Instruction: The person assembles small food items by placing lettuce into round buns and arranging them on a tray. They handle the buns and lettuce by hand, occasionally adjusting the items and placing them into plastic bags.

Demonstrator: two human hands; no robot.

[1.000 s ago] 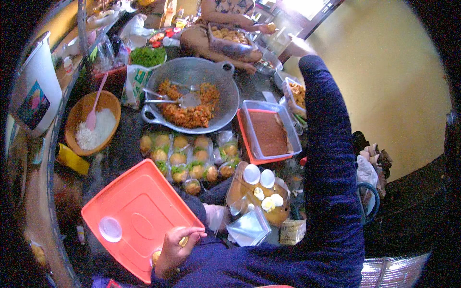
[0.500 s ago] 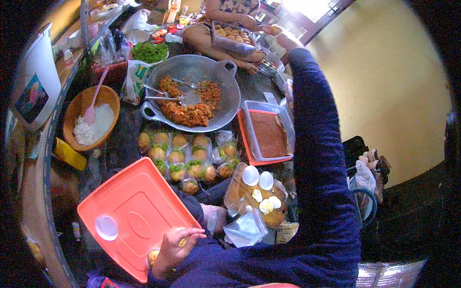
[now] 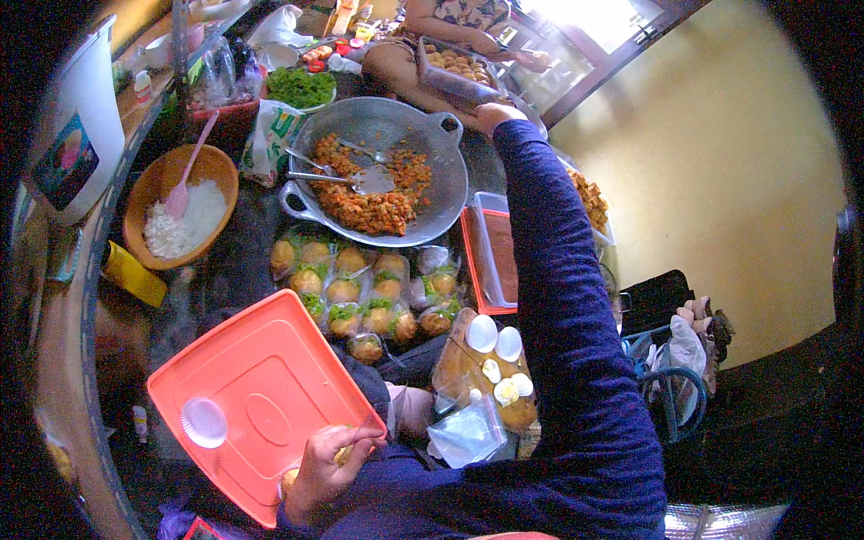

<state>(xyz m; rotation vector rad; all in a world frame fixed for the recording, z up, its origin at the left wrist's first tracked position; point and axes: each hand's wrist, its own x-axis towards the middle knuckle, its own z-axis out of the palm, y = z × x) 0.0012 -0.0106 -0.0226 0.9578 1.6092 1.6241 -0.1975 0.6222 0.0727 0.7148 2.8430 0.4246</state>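
My left hand (image 3: 331, 463) is closed in a pinch over an orange lid (image 3: 243, 382), fingertips on what looks like a clear plastic wrapper (image 3: 374, 427). A golden bit shows behind its fingers. Beside that wrist a golden bun (image 3: 290, 479) lies partly hidden on the lid, and a white paper cup (image 3: 204, 422) stands farther left on it. Stretched far forward, my right hand (image 3: 498, 116) is just below a clear box of round buns (image 3: 457, 65) on another person's lap. Its fingers are too hidden to make out. That person's hand (image 3: 535, 60) reaches out beyond the box.
A wide metal pan (image 3: 441, 193) holds orange-red filling and utensils. Several wrapped buns (image 3: 351, 286) with greens lie before it. Peeled eggs (image 3: 481, 334) rest on a wooden board (image 3: 453, 360) near clear plastic sheets (image 3: 470, 435). Leftward are a rice bowl (image 3: 144, 243) and white container (image 3: 99, 153).
My right hand has come back and left from the other person's outstretched hand to below the box. The view has shifted slightly. My left hand keeps its pinch.
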